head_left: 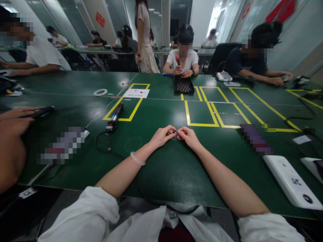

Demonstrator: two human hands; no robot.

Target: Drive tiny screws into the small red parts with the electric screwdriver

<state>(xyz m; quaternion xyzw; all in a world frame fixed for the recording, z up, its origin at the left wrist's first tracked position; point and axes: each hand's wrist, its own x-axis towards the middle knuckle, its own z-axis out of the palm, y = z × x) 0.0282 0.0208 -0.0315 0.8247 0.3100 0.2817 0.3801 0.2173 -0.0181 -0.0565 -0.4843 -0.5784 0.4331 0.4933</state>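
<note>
Two bare hands of yours meet near the middle of the green table (161, 181), with their fingertips just beside each other. Your left hand (162, 137) has its thumb and fingers curled in close, and your right hand (188, 137) faces it, bent the same way. A small reddish bit (177, 133) shows at the fingertips between them; it is too small to make out, and you cannot tell which hand pinches it or how firmly. A pale bracelet (137, 159) circles your left forearm.

To the left of your hands lies a dark tool with a silver band (116, 114), partly inside a yellow tape outline (136, 109), with a black cord (97, 143) curling near it. A white sheet (136, 93) lies across that outline's far part, and a white ring (100, 92) rests farther left. Beyond your hands, a black tray (184, 92) sits before a person in white (169, 60). A white slab (290, 179) lies by your right forearm.
</note>
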